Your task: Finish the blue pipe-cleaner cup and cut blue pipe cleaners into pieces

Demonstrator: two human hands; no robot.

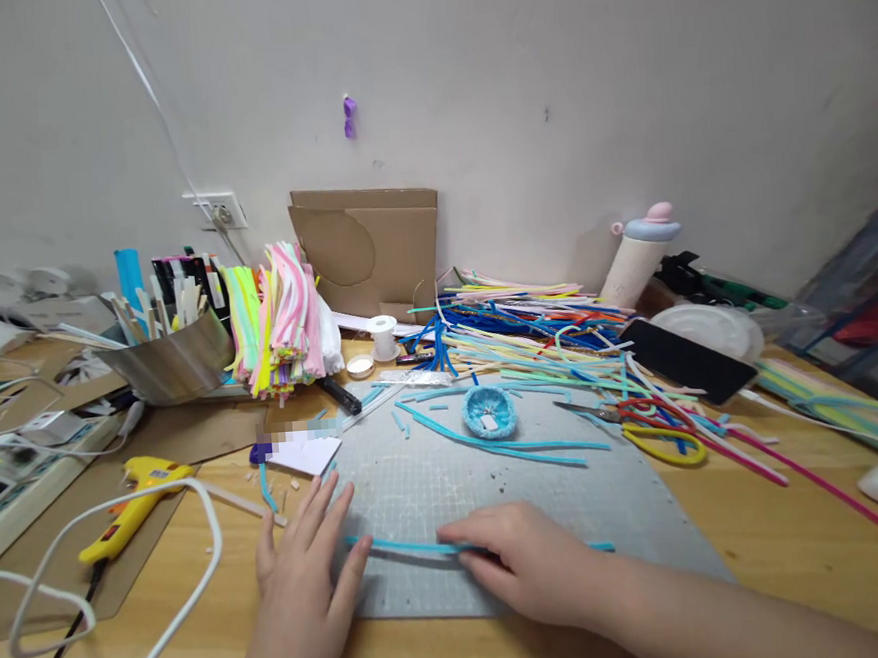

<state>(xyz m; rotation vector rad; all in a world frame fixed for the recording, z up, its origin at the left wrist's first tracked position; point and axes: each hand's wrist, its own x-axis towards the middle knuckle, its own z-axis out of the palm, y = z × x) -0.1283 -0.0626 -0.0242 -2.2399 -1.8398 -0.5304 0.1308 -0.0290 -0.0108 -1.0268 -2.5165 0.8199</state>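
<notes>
A light-blue pipe cleaner [405,545] runs across the near part of the grey cutting mat [588,519]. My right hand [519,559] pinches it near the middle between thumb and fingers, and its right end sticks out past the wrist. My left hand [305,569] is spread at the mat's left edge, its thumb tip at the strip's left end; whether it presses on it I cannot tell. Farther back on the mat sits a small round blue fuzzy bowl shape [489,413] with a white piece inside. Several more blue pipe cleaners [538,449] lie around it.
A yellow glue gun [132,506] and a looping white cable [212,525] lie left. Scissors [665,444] and a black phone [689,362] are at right. Behind stand a metal holder [167,363], bundled pipe cleaners [280,325], cardboard [403,246] and a bottle [634,265].
</notes>
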